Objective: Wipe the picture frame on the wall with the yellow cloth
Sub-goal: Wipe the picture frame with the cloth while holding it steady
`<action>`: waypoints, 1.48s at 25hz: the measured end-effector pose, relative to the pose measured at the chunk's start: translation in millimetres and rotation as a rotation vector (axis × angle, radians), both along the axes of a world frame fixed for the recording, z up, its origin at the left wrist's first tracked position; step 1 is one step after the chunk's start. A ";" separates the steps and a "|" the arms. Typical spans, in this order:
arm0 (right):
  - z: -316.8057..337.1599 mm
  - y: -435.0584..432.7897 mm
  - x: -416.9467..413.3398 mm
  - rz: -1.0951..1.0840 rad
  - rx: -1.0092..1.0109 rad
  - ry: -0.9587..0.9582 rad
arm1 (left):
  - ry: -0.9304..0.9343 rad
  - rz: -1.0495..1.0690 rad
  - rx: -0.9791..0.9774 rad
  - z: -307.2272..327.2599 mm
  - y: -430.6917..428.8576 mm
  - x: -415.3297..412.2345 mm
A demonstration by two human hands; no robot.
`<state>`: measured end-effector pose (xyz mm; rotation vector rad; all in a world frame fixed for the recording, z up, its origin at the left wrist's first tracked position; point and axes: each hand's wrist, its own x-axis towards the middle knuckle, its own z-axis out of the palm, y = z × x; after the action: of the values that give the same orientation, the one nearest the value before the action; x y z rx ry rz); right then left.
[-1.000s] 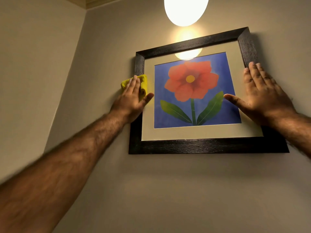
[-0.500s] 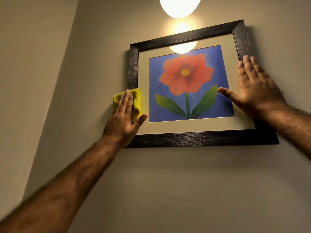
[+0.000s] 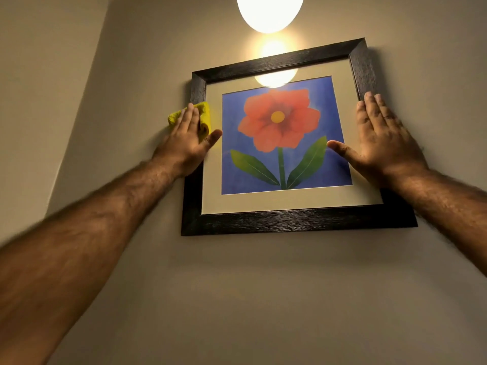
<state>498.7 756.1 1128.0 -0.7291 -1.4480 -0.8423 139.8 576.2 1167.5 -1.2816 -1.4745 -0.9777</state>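
Observation:
A dark wooden picture frame [image 3: 297, 222] hangs on the beige wall, holding a red flower on blue under glass. My left hand [image 3: 188, 143] presses a folded yellow cloth [image 3: 204, 115] flat against the frame's left bar, about halfway up. The cloth shows above and beside my fingers; the rest is hidden under the palm. My right hand [image 3: 382, 139] lies flat with fingers together on the frame's right side, thumb spread onto the glass, holding nothing.
A lit globe lamp [image 3: 270, 11] hangs just above the frame and reflects in the glass. The room corner [image 3: 87, 83] runs down at the left. Bare wall lies below the frame.
My left hand with the cloth slid down the frame's left bar, then back up to about mid-height. My right hand stayed flat on the right side.

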 end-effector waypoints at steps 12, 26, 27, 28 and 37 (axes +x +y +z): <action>-0.5 -4.2 -0.5 0.018 -0.009 0.001 | 0.044 -0.077 0.053 -114.1 4.8 -5.9; -0.4 -4.6 0.0 0.005 -0.001 0.005 | 0.000 -0.044 0.049 -19.2 8.0 -3.7; -0.7 -4.6 0.3 0.006 -0.001 0.003 | -0.001 -0.031 0.047 -12.7 9.3 -3.7; -1.1 -4.9 0.5 0.008 0.001 -0.002 | 0.001 -0.028 0.049 -10.7 10.0 -4.1; -0.1 -3.9 -0.6 0.005 0.003 -0.005 | 0.058 -0.075 0.065 -103.0 1.5 -3.0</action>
<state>498.1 752.2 1127.8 -0.7213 -1.4526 -0.8432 136.8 577.8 1064.5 -1.3156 -1.3480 -1.0207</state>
